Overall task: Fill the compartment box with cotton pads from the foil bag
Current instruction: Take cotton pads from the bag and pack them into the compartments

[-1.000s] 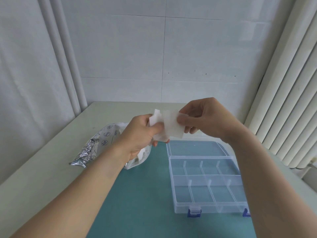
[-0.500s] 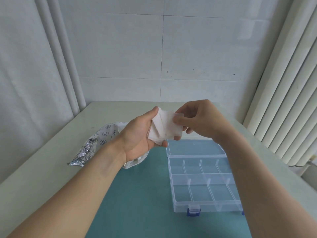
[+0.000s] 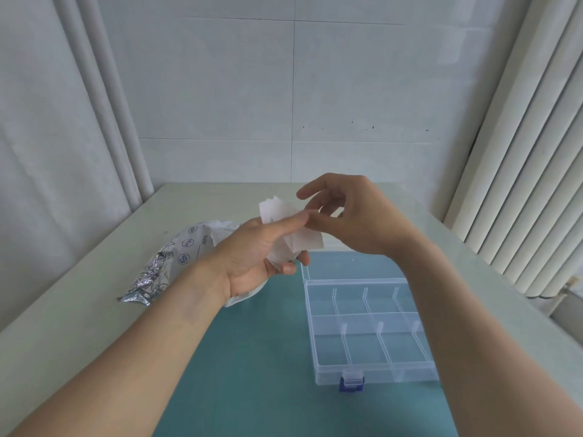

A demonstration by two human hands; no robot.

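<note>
- Here the left hand (image 3: 252, 257) grips a small stack of pads (image 3: 291, 228), thumb across the top and fingers curled beneath, raised above the surface (image 3: 94, 310) just behind the box (image 3: 369, 335)
- The right hand (image 3: 353, 216) pinches at the stack's right edge with thumb and forefinger; the other fingers are loosely spread, and whether a single pad is already caught cannot be told
- The step looks like peeling one pad free: the left thumb should press lightly enough to let the top pad slide, while the right pinch takes only the top layer at a corner
- The box lies open on the teal mat (image 3: 252, 389), its visible compartments bare, so any near cell will serve
- The bag (image 3: 176, 260) lies crumpled at left, behind the left wrist
- Pads cling together; a slow sideways draw should stop two coming away at once
</note>
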